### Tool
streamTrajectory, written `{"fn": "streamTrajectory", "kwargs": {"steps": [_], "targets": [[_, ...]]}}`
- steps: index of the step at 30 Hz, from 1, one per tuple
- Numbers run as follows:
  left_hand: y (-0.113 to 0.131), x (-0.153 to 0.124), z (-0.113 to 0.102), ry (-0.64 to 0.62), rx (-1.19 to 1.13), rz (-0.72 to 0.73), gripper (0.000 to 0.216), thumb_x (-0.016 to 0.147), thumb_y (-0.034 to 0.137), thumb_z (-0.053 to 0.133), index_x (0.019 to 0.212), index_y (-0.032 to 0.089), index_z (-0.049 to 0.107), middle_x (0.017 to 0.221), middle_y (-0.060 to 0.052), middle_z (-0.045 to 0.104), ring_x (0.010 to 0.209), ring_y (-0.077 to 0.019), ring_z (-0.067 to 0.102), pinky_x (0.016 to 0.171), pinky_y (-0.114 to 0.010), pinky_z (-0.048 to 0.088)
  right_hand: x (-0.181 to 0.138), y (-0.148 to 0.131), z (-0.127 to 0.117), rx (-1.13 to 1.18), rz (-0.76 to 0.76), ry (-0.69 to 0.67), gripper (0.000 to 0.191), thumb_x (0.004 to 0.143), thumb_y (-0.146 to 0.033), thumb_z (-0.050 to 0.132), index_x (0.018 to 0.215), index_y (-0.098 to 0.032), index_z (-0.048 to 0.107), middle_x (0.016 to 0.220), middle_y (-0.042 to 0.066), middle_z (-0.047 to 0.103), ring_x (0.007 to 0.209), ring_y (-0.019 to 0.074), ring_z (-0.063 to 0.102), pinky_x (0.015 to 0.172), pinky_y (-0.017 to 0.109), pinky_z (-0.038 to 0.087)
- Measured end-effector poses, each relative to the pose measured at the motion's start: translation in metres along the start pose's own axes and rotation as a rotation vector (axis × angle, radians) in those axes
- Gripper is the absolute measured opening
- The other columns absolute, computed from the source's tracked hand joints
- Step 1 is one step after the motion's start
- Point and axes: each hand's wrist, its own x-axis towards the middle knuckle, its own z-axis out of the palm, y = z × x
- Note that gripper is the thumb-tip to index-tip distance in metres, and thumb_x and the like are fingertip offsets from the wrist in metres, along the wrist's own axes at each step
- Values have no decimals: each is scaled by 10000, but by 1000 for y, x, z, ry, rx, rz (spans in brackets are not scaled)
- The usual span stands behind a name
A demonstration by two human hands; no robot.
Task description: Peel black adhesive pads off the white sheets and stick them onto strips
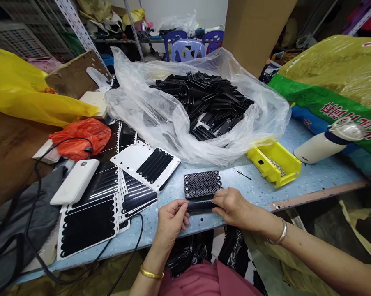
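Observation:
Between my two hands is a narrow black plastic strip (200,206), held level just above the table's near edge. My left hand (173,218) pinches its left end, and the fingers of my right hand (231,206) close on its right end. Right behind it lie several black strips with a mesh pattern (203,183), side by side, with small metal rings at their ends. Farther left is a white backing sheet (130,158) carrying several black adhesive strips (155,165).
A clear plastic bag (136,111) full of black plastic pieces (210,96) fills the table's back. To the right stand a yellow bin (270,160) with small metal parts and a white bottle (323,142). Black sticker sheets (88,224), a white power bank (76,181) and a cable lie left.

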Motion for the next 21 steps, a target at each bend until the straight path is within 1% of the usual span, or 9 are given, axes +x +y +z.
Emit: {"fn": "streamTrajectory", "kwargs": {"steps": [6,11,17,21], "targets": [[-1,-1,1,28,16,14,367,575,416,749,762,104,698,457,18,589,323,-85,509,277,-146,342,-1,3,2,41,7,20,39,823,-160,660,826,-139,693,788,55,665,751,194,618,651,295,425],[-2,-1,3,54,16,20,356,577,410,736,761,108,696,452,22,586,322,-85,505,275,-144,334,-3,6,5,76,-3,29,45,834,-162,656,818,-138,691,773,56,654,732,184,607,655,287,440],[-2,-2,3,59,12,10,365,571,413,740,760,106,690,458,19,586,333,-88,515,278,-142,332,-7,11,12,176,-47,115,87,865,-171,636,913,-142,703,796,63,655,743,170,606,686,282,475],[0,-3,4,62,18,5,373,567,419,742,758,103,689,452,15,587,334,-93,520,282,-146,343,-10,14,15,232,-85,171,143,894,-202,616,979,-134,708,822,84,669,767,181,611,700,297,497]]}}
